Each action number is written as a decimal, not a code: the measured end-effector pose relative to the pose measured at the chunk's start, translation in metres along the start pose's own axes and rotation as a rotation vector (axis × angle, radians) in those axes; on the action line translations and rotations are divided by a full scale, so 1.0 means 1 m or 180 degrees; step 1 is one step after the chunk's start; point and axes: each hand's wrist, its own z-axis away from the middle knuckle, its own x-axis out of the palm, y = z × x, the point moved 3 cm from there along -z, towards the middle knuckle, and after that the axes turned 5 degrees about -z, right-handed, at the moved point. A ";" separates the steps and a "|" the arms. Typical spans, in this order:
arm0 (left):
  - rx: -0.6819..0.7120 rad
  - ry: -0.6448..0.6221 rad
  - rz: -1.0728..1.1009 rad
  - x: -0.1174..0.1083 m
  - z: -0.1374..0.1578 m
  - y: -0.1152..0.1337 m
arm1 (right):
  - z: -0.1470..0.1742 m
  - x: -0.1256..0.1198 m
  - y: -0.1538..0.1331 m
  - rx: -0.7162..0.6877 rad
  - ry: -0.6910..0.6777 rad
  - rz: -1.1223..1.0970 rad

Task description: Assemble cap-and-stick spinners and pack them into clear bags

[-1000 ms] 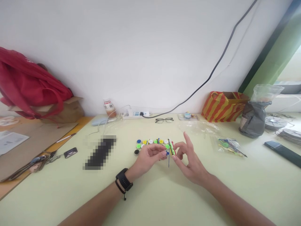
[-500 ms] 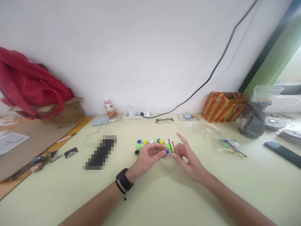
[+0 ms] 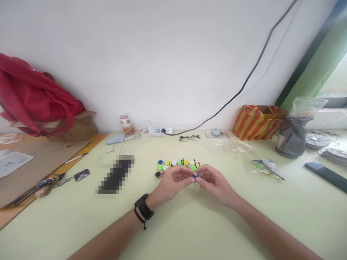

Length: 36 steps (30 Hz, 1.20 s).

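Piece of blue plastic [image 3: 195, 177], small, pinched between left hand [image 3: 171, 183] and right hand [image 3: 220, 186].
Right forefinger [image 3: 208, 168], raised earlier, now curled in; clear bottle [image 3: 125, 124] labelled in dark Chinese characters.

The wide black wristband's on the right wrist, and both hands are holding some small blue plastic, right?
No, the head view shows the wide black wristband on the left wrist. Left hand and right hand do hold some small blue plastic.

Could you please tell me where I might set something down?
Bare table shows between the forearms, and between the right hand and parts bag. It is crowded around the discs and along the wall, with bottle, power strip, glasses and striped bag.
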 end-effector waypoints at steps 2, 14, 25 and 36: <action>0.0073 -0.0055 -0.0133 0.002 0.001 0.004 | 0.000 0.000 0.001 -0.0035 -0.0014 0.0322; 0.1105 0.0421 -0.2874 -0.009 0.003 0.004 | -0.004 -0.085 -0.014 -0.1024 0.1980 0.2305; 0.1121 0.0159 -0.3307 -0.004 0.006 0.005 | -0.014 -0.103 0.041 0.0314 0.0581 0.3429; 0.1062 -0.0173 -0.3258 0.005 0.010 0.007 | -0.024 -0.102 0.059 0.0425 0.0708 0.3988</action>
